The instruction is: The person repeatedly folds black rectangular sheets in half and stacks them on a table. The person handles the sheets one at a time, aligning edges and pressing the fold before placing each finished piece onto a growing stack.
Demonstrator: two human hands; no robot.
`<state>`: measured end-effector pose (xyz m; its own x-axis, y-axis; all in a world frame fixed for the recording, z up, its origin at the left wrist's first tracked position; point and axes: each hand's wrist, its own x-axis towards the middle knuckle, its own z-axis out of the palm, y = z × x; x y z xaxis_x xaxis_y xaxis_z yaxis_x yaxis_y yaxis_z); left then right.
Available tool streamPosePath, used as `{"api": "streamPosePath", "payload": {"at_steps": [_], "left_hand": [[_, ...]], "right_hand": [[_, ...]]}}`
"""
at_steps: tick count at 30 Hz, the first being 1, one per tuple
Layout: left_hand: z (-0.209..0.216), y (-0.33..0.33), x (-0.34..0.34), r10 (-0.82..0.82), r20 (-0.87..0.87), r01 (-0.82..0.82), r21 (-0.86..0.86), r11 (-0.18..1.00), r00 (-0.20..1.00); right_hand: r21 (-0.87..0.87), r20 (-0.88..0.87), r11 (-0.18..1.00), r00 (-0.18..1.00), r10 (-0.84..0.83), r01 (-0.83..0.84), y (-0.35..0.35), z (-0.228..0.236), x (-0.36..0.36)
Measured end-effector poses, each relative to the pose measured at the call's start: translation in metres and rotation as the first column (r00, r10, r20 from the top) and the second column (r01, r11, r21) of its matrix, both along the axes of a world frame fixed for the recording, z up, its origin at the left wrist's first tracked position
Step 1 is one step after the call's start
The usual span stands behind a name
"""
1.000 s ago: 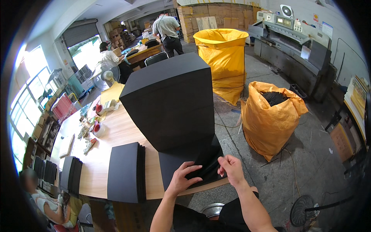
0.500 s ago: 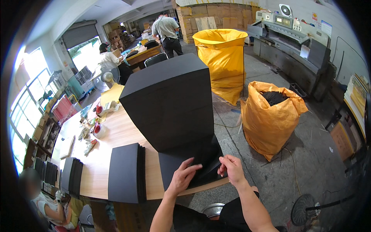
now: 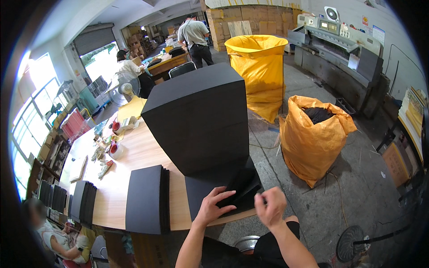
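Note:
A black sheet lies at the table's near right edge, in front of a tall stack of black sheets. Part of it near the hands looks raised or folded. My left hand rests at the sheet with thumb and fingers apart, holding nothing that shows. Just past the sheet's right edge, my right hand is closed and slightly blurred. A dark bit shows at its fingertips, too small to name.
To the left on the wooden table stand black sheet piles and a tape roll. Yellow and orange sacks stand on the floor at right. A person sits at lower left; others work at the back.
My right hand has moved slightly down and is blurred. The left hand's fingers have spread more, and a sheet part between the hands stands up more. The seated person's arms have shifted.

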<state>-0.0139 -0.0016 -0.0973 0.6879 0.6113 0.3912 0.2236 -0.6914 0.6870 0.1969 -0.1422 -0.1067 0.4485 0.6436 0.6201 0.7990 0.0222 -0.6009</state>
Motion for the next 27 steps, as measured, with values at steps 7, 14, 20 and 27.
{"api": "streamPosePath", "payload": {"at_steps": [7, 14, 20, 27], "left_hand": [[-0.001, -0.029, -0.004, -0.006, -0.368, 0.214, 0.528, 0.822, 0.930], [-0.036, -0.042, -0.100, 0.701, 0.053, -0.606, 0.551, 0.574, 0.711], [-0.035, -0.123, -0.085, 0.502, 0.058, -0.482, 0.388, 0.786, 0.863], [-0.074, -0.115, -0.092, 0.702, 0.250, 0.369, -0.929, -0.020, 0.667]], "right_hand": [[-0.458, 0.046, 0.779, 0.864, 0.502, -0.428, -0.010, -0.031, -0.008], [-0.385, 0.108, 0.833, 0.877, 0.469, -0.398, -0.010, -0.038, -0.014], [-0.246, 0.131, 0.884, 0.890, 0.436, -0.397, -0.010, -0.076, -0.006], [-0.361, 0.182, 0.868, 0.887, 0.425, -0.342, -0.007, -0.087, -0.006]]}}
